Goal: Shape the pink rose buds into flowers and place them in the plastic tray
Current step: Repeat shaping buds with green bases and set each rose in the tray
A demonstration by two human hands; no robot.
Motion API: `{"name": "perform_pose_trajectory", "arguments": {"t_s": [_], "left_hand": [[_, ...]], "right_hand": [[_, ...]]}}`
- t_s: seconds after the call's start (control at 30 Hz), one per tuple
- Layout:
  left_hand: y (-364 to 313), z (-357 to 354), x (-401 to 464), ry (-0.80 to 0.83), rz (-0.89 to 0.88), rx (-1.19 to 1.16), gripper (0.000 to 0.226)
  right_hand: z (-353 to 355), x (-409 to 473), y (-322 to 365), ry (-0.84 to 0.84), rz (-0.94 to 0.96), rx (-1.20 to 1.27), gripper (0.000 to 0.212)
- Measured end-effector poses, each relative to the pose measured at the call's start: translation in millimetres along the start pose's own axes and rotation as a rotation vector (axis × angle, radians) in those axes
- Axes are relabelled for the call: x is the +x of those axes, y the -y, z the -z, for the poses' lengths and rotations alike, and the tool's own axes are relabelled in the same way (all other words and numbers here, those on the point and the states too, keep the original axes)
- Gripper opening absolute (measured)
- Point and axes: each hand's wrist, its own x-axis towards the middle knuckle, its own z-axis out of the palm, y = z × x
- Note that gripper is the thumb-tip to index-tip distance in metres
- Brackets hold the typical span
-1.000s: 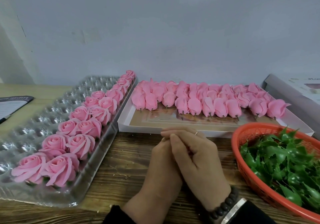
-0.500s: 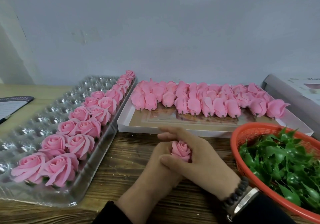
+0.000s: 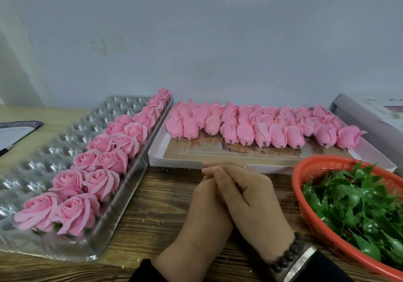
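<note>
- While both hands press together, right hand (image 3: 250, 196) over left hand (image 3: 207, 207), no bud shows; whether either grip holds one, cannot tell.
- Pink closed rose buds (image 3: 257, 125) lie ahead, stems toward the hands.
- Clear plastic dimpled tray (image 3: 43, 151) left, nearer the left hand.

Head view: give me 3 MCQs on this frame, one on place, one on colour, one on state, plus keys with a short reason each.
1. Where do the shaped roses sit in the plastic tray?
A. along its right side
B. along its left side
C. in its middle rows

2. What colour is the basket holding the green leaves?
A. blue
B. orange-red
C. white

3. How are the left hand and the right hand placed?
A. spread apart on the table
B. one inside the basket
C. pressed together, right over left

Key:
1 A: the roses fill the two rows on the tray's right side; the other cups are bare.
2 B: its mesh rim is orange-red.
3 C: the right hand's fingers lie across the left hand, in front of the white box of rose buds.
</note>
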Motion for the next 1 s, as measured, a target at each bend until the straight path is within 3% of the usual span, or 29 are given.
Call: {"name": "perform_pose_trajectory", "arguments": {"t_s": [0.13, 0.2, 0.3, 0.4, 0.5, 0.57, 0.77, 0.87, 1.0], "left_hand": [[6, 6, -1, 0.199, -0.046, 0.204, 0.036], [6, 13, -4, 0.31, 0.07, 0.203, 0.014], [-4, 12, -1, 0.4, 0.258, 0.073, 0.035], [-6, 18, -1, 0.298, 0.188, -0.204, 0.031], [-4, 17, 0, 0.221, 0.051, -0.22, 0.022], [-2, 16, 0, 0.172, 0.052, -0.239, 0.013], [0, 12, 0, 0.001, 0.113, -0.1, 0.035], [3, 7, -2, 0.007, 0.084, 0.006, 0.023], [1, 2, 0, 0.012, 0.135, -0.082, 0.016]], "right_hand": [[9, 5, 1, 0.257, 0.013, -0.013, 0.032], [12, 5, 2, 0.372, 0.0, -0.012, 0.026], [14, 2, 3, 0.374, -0.067, 0.084, 0.022], [16, 2, -4, 0.269, -0.106, 0.105, 0.041], [17, 3, -12, 0.282, -0.156, 0.156, 0.065], [17, 2, -14, 0.274, -0.158, 0.19, 0.072], [8, -1, -8, 0.098, -0.087, 0.262, 0.052], [2, -3, -5, 0.069, -0.078, 0.201, 0.047], [2, -1, -8, 0.086, -0.09, 0.153, 0.038]]}}
